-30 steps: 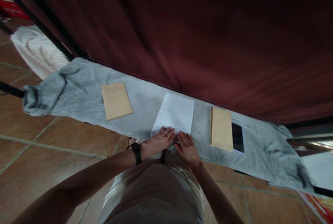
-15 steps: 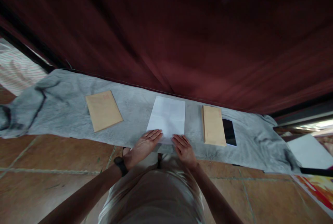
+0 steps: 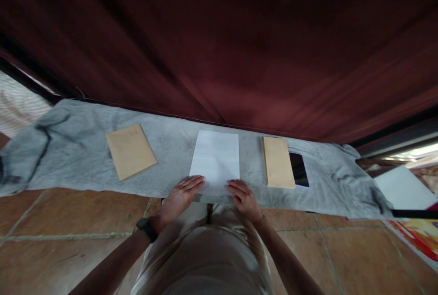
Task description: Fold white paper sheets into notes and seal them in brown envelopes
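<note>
A white sheet of paper [image 3: 215, 158] lies flat on a grey towel [image 3: 82, 149] spread over the tiled floor. My left hand [image 3: 179, 197] rests at the sheet's near left corner, fingers stretched out flat. At the near right corner, the fingers of my right hand [image 3: 243, 197] are slightly curled on the paper's edge. Neither hand holds anything. A black band sits on my left wrist.
A tan envelope [image 3: 130, 150] lies left of the sheet. Another tan envelope [image 3: 278, 161] lies right of it, beside a black phone [image 3: 298, 169]. A dark red curtain [image 3: 219, 48] hangs behind the towel. A white board [image 3: 404, 188] sits at far right.
My hands have spread apart from the sheet's near middle toward its two near corners. The view has swung left and levelled out.
</note>
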The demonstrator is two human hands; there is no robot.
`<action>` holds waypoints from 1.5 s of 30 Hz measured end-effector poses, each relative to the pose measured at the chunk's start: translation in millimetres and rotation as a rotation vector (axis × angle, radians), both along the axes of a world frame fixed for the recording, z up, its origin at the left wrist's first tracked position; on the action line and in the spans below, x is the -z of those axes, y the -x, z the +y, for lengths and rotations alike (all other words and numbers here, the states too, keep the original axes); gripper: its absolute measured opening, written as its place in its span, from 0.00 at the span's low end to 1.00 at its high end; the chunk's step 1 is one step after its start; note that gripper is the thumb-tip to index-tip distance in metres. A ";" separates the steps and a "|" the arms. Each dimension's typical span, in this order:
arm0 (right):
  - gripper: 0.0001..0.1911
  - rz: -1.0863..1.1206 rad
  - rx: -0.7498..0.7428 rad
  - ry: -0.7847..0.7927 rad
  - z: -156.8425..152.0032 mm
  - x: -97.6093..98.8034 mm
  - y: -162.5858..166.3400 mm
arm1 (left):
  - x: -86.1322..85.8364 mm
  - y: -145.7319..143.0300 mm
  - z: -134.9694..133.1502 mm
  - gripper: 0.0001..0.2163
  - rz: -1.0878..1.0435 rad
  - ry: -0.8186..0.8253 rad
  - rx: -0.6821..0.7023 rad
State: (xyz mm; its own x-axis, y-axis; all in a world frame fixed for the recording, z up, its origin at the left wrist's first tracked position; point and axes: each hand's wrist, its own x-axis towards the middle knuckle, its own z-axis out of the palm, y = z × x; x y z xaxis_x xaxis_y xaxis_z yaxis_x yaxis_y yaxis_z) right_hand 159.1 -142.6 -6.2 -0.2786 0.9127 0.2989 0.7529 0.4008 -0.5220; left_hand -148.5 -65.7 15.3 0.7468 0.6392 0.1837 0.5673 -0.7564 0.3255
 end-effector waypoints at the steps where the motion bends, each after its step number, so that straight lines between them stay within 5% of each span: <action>1: 0.20 0.004 0.005 0.004 -0.1 -0.6 -1.0 | 0.7 2.7 1.8 0.24 -0.018 -0.001 -0.009; 23: 0.18 0.184 0.032 0.005 -4.5 -3.2 -18.0 | 15.5 26.9 8.3 0.13 -0.312 0.129 -0.006; 30: 0.11 0.198 0.163 0.032 1.7 -6.6 -17.9 | 8.0 16.1 9.8 0.10 -0.463 0.215 -0.203; 45: 0.21 0.221 0.426 0.146 17.8 -7.3 -2.0 | -4.8 -4.4 10.4 0.16 -0.475 0.223 -0.516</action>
